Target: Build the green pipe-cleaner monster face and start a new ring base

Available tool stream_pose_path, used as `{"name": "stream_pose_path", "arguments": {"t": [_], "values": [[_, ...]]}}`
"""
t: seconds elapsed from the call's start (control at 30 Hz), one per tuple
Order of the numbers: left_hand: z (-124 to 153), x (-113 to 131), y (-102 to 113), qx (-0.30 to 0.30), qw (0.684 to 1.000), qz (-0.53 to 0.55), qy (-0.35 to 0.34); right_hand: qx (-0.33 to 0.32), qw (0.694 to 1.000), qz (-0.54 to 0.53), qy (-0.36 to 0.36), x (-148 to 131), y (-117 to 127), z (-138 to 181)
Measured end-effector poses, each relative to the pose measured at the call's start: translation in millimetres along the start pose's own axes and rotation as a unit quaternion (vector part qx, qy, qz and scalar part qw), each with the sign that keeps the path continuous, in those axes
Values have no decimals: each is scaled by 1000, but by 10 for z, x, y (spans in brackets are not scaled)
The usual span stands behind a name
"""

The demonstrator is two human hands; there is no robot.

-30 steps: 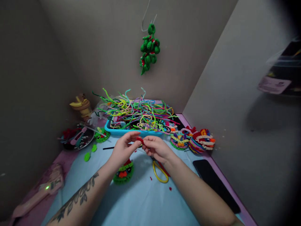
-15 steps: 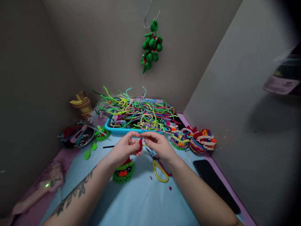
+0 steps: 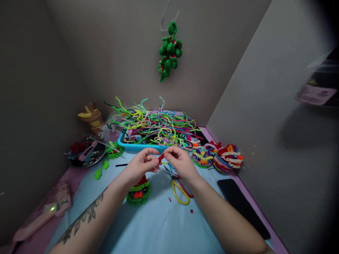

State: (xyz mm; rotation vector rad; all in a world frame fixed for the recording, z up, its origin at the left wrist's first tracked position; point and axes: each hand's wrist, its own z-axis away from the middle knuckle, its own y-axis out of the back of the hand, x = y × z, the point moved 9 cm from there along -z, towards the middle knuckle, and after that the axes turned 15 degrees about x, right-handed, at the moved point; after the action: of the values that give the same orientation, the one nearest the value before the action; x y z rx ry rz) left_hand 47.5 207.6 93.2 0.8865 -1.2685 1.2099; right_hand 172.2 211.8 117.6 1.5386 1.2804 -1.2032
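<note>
A short red fuzzy piece of pipe cleaner (image 3: 161, 157) is pinched between both hands above the blue cloth. My left hand (image 3: 144, 161) grips its left end between thumb and fingers. At the other end, my right hand (image 3: 179, 160) pinches it with thumb and forefinger. Beneath my left wrist sits a green and red pipe-cleaner figure (image 3: 138, 194) with dark eyes and an orange middle, its top partly hidden by the hand. Scissors (image 3: 180, 192) with yellow and red handles lie below my right hand, their blades partly covered. Small red scraps (image 3: 191, 211) lie nearby on the cloth.
A blue tray (image 3: 140, 146) heaped with colourful pipe cleaners stands behind my hands. Several finished figures (image 3: 227, 158) sit at right, above a black phone (image 3: 242, 208). At left are a metal bowl (image 3: 90, 160) and a pink glue gun (image 3: 50, 213). A green ornament (image 3: 170, 51) hangs on the wall.
My right hand's fingers have closed in on the red piece, which has tilted from near upright to slanting between both hands. The surrounding things have stayed in place.
</note>
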Motion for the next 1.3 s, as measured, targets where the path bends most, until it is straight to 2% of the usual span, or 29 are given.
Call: {"name": "stream_pose_path", "arguments": {"t": [0.17, 0.27, 0.37, 0.43, 0.5, 0.57, 0.63, 0.8, 0.97, 1.13, 1.3], "values": [[11, 72, 15, 28, 999, -22, -26, -43, 999, 0, -14, -6, -99, 59], [15, 108, 12, 21, 998, -55, -36, -64, 996, 54, -18, 15, -108, 74], [2, 177, 83, 28, 994, -98, -50, -78, 984, 150, 48, -27, -90, 59], [-15, 266, 192, 58, 990, -107, -71, -125, 959, 227, 115, -15, -188, 101], [-23, 351, 290, 79, 987, -105, -91, -200, 920, 299, 155, 124, -361, 205], [-21, 406, 343, 80, 985, -104, -108, -263, 881, 355, 167, 344, -524, 327], [-14, 432, 358, 74, 983, -113, -122, -293, 853, 398, 168, 556, -630, 417], [9, 427, 303, 50, 979, -138, -139, -307, 822, 446, 173, 815, -694, 499], [16, 441, 290, 46, 980, -127, -148, -318, 798, 475, 191, 813, -709, 533], [19, 447, 303, 52, 979, -119, -158, -336, 754, 515, 229, 812, -787, 574], [7, 443, 313, 54, 980, -111, -159, -346, 742, 527, 228, 808, -818, 566]]}}
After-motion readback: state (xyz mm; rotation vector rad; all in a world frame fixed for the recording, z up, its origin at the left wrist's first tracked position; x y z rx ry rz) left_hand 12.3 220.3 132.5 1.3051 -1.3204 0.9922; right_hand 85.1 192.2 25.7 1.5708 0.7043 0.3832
